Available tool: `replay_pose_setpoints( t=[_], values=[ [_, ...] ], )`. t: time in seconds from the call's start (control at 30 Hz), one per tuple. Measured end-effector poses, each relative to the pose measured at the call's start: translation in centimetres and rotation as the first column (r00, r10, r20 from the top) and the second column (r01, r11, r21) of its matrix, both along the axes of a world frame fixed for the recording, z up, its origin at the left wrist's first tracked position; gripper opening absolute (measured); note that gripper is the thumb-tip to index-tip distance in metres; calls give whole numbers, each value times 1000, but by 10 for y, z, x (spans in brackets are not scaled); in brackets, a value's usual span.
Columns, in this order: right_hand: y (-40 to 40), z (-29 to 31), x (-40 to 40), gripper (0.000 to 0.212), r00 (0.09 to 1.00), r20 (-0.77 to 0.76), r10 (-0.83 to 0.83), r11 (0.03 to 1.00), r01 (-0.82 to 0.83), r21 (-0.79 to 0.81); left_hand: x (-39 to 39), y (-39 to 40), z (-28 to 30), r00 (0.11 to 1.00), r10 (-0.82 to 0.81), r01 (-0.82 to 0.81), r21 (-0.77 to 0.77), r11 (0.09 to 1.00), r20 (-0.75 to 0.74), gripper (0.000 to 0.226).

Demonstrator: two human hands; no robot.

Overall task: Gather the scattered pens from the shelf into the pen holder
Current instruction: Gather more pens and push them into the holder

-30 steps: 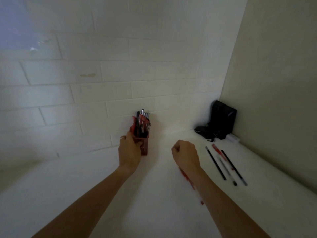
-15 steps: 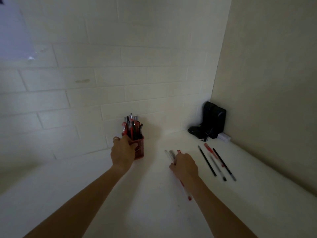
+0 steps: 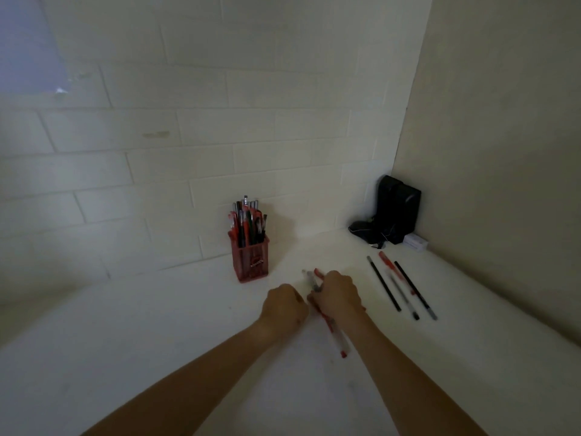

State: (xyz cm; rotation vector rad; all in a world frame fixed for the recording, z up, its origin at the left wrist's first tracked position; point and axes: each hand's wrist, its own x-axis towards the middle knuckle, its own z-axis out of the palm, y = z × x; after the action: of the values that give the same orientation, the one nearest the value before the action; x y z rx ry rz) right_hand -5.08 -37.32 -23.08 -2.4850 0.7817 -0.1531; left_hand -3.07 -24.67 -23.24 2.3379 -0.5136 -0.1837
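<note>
A red mesh pen holder (image 3: pixel 251 262) stands upright against the tiled wall, crowded with several red and black pens. My right hand (image 3: pixel 338 295) is closed over a small bunch of pens (image 3: pixel 334 336) that lie on the white shelf (image 3: pixel 157 341), their tips showing past my fingers. My left hand (image 3: pixel 283 306) is curled just left of that bunch, touching or nearly touching it; I cannot tell whether it grips a pen. To the right lie several loose pens (image 3: pixel 399 287), black and red, side by side.
A black case (image 3: pixel 393 212) with a cord leans in the back right corner beside a small white box (image 3: pixel 415 242). The side wall closes the shelf on the right, the tiled wall at the back.
My left hand has let go of the pen holder and moved right to the pens beside my right hand. My right hand has come down over the bunch on the shelf.
</note>
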Motion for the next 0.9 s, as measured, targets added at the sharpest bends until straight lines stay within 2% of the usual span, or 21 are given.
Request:
replay_pose_setpoints(
  t=[0.13,0.27,0.43,0.57,0.7,0.9],
  values=[
    [-8,1,-5,39,1000,24,-12,994,9,109,-2,-8,5,975,-68,53,-74,996,-210,20],
    [-19,4,-9,36,999,45,3,979,-12,202,-9,-17,4,980,-70,64,-39,997,-189,28],
    [-32,13,-16,29,995,90,34,991,-45,128,-14,-26,3,994,-30,38,73,997,-106,23],
    [-44,14,-23,21,984,174,-29,1000,27,12,-12,-28,8,997,15,-3,154,988,-77,16],
    [-49,8,-24,22,978,209,-19,992,44,-116,1,-22,11,991,112,-107,69,992,-68,29],
    [-42,-5,-14,24,993,121,9,986,11,-166,18,-27,13,988,139,-139,6,990,-63,15]
  ],
)
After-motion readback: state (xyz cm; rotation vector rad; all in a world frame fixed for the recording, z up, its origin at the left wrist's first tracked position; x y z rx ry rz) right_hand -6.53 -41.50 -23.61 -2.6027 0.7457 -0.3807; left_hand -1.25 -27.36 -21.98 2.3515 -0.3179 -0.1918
